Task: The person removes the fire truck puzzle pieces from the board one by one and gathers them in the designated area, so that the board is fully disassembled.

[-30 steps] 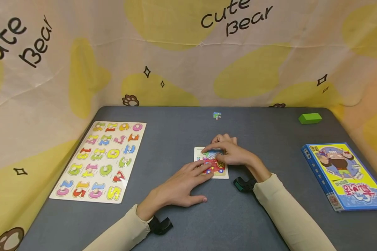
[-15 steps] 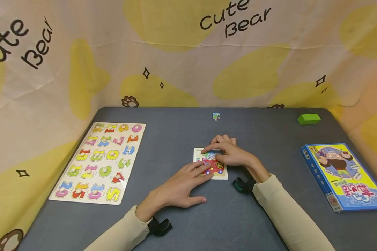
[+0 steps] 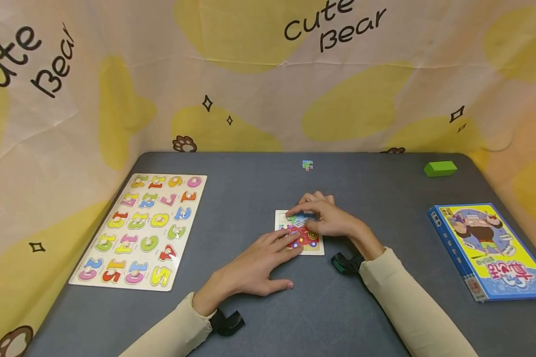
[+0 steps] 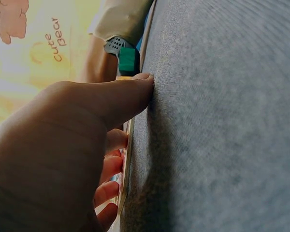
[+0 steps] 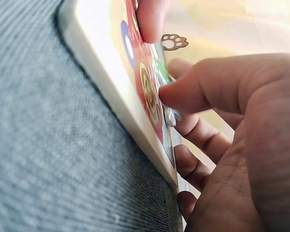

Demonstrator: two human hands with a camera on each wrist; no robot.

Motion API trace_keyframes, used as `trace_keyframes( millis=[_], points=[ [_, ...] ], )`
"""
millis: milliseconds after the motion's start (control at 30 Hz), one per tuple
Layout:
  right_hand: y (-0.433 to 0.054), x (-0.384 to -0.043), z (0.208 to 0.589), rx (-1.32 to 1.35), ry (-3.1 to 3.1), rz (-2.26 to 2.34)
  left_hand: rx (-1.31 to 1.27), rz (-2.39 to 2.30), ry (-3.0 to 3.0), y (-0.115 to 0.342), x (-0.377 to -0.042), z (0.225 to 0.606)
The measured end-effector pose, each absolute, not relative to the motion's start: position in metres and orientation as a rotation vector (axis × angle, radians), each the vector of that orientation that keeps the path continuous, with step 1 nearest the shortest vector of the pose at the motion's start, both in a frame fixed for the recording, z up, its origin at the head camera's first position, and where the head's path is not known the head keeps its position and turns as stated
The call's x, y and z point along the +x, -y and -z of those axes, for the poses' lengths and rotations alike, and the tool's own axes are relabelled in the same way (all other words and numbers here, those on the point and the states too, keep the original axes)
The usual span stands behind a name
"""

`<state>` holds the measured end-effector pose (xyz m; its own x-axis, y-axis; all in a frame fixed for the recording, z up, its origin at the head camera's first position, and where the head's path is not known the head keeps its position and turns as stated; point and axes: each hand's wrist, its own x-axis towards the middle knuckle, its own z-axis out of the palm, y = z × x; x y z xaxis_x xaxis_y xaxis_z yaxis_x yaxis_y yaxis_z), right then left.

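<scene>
A small jigsaw board [image 3: 312, 250] with a red vehicle picture lies mid-table in a pale frame. My left hand [image 3: 261, 260] rests on its lower left part, fingers stretched across the picture and thumb out on the table. At the board's upper part, my right hand [image 3: 332, 215] pinches a small blue-green jigsaw piece [image 3: 300, 218] between thumb and index finger, its other fingers curled beyond the far edge. From the right wrist, the piece [image 5: 171, 117] shows its edge slightly raised above the picture under the thumb. Fingers cover part of the picture.
A loose jigsaw piece [image 3: 307, 165] lies at the table's back edge. A number puzzle board [image 3: 138, 238] is on the left. On the right are a green block [image 3: 440, 169] and a blue-yellow box [image 3: 491, 253]. A patterned curtain [image 3: 250, 39] hangs behind the table.
The right thumb and curled fingers have shifted very slightly to the left at the board's upper part. The left hand and the board stay in place.
</scene>
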<state>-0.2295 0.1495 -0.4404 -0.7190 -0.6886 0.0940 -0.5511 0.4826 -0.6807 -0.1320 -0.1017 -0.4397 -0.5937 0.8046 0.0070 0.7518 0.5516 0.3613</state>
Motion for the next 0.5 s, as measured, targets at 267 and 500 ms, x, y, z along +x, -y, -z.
trace_keyframes(
  millis=[267, 500],
  points=[
    [-0.1516, -0.2301, 0.4392, -1.075, -2.533, 1.071, 1.341, -0.497, -2.633, 0.1018, -0.1321, 0.4396],
    [-0.1531, -0.2312, 0.439, -1.095, -2.536, 1.052, 1.341, -0.496, -2.635, 0.1019, -0.1326, 0.4402]
  ],
)
